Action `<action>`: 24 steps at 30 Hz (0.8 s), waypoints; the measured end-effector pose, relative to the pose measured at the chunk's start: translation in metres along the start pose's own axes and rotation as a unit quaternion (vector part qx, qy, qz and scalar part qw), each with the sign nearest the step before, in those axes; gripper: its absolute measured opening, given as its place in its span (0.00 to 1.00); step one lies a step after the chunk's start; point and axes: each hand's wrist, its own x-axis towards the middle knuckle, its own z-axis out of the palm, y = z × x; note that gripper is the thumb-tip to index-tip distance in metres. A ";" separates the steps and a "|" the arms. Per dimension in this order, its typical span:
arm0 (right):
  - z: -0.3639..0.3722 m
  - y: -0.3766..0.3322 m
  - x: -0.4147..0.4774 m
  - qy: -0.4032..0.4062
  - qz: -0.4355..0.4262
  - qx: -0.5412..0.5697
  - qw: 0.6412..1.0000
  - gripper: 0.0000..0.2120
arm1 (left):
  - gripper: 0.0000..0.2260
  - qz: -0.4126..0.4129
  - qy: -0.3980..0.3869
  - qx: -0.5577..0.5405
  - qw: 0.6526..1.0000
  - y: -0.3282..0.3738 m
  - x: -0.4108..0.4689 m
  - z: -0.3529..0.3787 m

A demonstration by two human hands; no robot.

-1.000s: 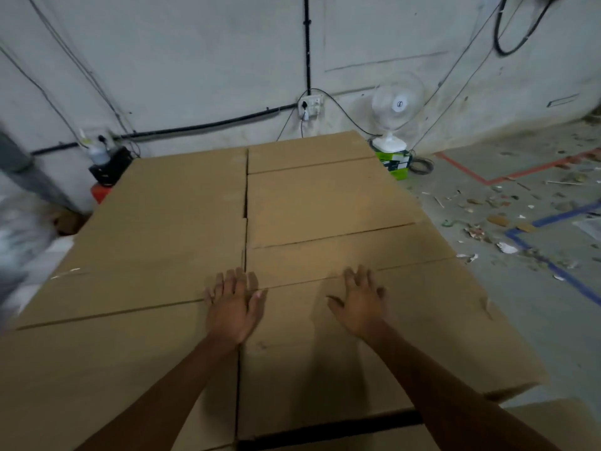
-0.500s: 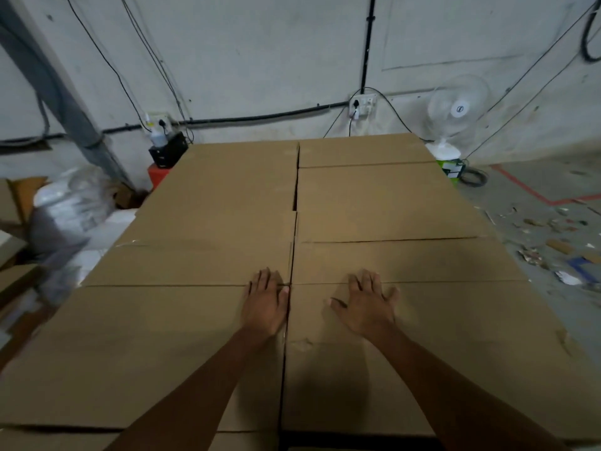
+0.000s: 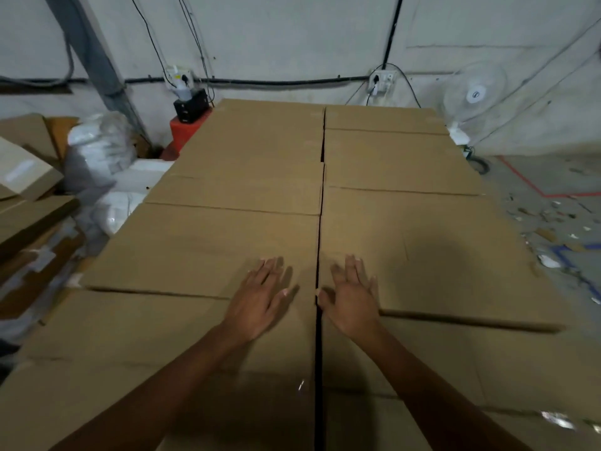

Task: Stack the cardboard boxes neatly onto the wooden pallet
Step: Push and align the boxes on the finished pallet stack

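Observation:
Flat brown cardboard boxes lie in two columns before me, a left column (image 3: 227,249) and a right column (image 3: 422,242), split by a narrow dark gap down the middle. My left hand (image 3: 260,297) rests flat, fingers straight, on the left column beside the gap. My right hand (image 3: 351,297) lies flat with spread fingers on the right column, its thumb at the gap's edge. Neither hand holds anything. The wooden pallet is hidden under the stack.
Loose cardboard pieces (image 3: 26,177) and white plastic bags (image 3: 100,151) crowd the left side. A red box with a black device (image 3: 190,125) stands at the wall. A white fan (image 3: 471,96) is at the back right. Debris and tape lines mark the floor (image 3: 559,219) on the right.
My view has swung left, bringing the cardboard and bags on the left into sight. Both hands have drawn back toward me on the box tops and sit closer to the middle gap.

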 end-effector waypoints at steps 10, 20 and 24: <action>0.036 -0.013 -0.175 0.070 0.096 -0.026 0.993 0.32 | 0.35 0.193 -0.023 0.048 0.980 0.028 -0.163 0.032; 0.072 -0.011 -0.242 0.061 0.295 -0.032 0.953 0.34 | 0.51 0.207 -0.086 0.109 0.969 0.043 -0.184 0.043; 0.073 -0.010 -0.236 0.060 0.289 -0.033 0.955 0.33 | 0.49 0.221 -0.076 0.121 0.965 0.046 -0.193 0.046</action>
